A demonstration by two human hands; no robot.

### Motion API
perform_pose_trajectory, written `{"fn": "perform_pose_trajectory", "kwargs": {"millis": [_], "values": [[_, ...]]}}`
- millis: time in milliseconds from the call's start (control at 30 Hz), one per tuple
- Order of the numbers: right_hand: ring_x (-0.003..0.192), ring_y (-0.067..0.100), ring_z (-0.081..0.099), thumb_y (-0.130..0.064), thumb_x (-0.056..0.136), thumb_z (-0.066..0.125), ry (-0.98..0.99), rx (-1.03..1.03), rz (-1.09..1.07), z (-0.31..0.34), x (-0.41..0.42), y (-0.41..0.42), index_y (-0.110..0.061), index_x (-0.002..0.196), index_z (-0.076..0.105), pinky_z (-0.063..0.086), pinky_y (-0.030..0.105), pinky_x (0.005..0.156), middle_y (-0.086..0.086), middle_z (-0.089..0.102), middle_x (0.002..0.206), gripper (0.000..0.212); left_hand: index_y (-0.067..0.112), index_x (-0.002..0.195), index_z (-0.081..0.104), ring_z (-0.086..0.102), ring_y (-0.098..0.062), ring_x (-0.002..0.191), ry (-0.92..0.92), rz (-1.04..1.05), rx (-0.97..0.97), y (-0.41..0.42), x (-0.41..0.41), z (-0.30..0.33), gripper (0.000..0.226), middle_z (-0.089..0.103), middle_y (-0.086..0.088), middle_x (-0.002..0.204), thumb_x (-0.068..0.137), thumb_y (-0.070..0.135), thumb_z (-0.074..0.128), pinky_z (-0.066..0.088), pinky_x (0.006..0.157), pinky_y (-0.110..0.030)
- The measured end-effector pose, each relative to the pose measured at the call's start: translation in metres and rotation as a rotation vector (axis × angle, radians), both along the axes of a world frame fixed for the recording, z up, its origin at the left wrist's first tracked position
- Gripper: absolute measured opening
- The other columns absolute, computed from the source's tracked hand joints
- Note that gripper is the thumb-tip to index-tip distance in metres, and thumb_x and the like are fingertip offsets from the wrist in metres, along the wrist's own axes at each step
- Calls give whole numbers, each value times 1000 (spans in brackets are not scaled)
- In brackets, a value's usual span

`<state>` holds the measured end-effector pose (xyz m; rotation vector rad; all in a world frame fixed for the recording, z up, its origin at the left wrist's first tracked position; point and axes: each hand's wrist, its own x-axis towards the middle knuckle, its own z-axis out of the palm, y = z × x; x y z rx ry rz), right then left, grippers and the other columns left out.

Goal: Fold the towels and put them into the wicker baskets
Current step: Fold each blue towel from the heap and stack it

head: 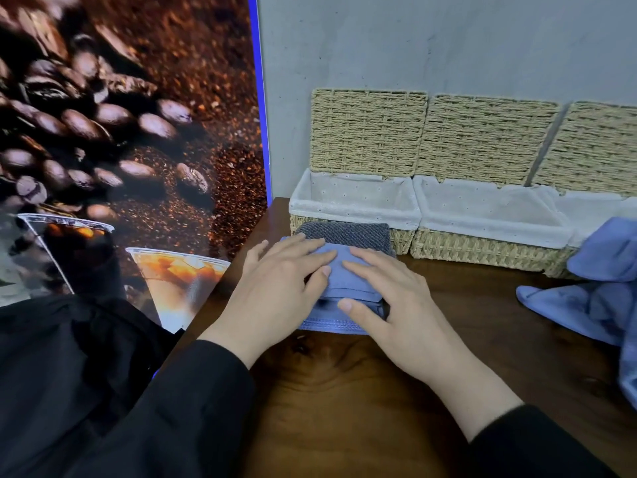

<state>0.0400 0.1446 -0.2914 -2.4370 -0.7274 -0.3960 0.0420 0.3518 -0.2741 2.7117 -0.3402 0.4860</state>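
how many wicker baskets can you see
3, in a row against the wall with lids open: left basket behind the folded towels, middle basket, right basket partly hidden by loose blue towels. More may sit beyond the right edge.

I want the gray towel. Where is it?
The gray towel lies on the table in front of the leftmost basket, just beyond the blue towel under both hands.

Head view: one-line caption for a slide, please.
Both hands, left hand and right hand, press flat on a folded blue towel before open wicker baskets.
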Motion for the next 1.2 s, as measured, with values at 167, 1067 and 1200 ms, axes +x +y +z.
{"fn": "perform_pose_trajectory", "kwargs": {"millis": [167, 1067, 1200], "values": [[152, -1, 14, -57, 98, 47, -90, 191, 7, 1, -10, 5, -30, 151, 44, 19, 37, 124, -18, 30, 162, 59, 31, 128, 68, 40, -10, 142, -234, 29, -65, -10, -10, 4, 46, 57, 10, 144, 100, 46, 34, 16, 121, -48], [128, 22, 48, -52, 92, 65, 49, -297, -890, 66, -212, -331, -34, 132, 59, 36, 46, 96, -10, 54, 139, 45, 34, 146, 45, 42, -5, 132, 134, -699, -127, -339, -154, -12, 60, 49, 18, 144, 95, 65, 46, 34, 107, -26], [128, 23, 45, -52, 94, 63, 232, -341, -927, 64, -226, -363, -35, 138, 55, 39, 48, 96, -7, 51, 140, 48, 32, 135, 54, 50, -13, 122, 110, -710, 36, -381, -170, -18, 54, 56, 13, 131, 93, 66, 50, 35, 100, -34]]}}
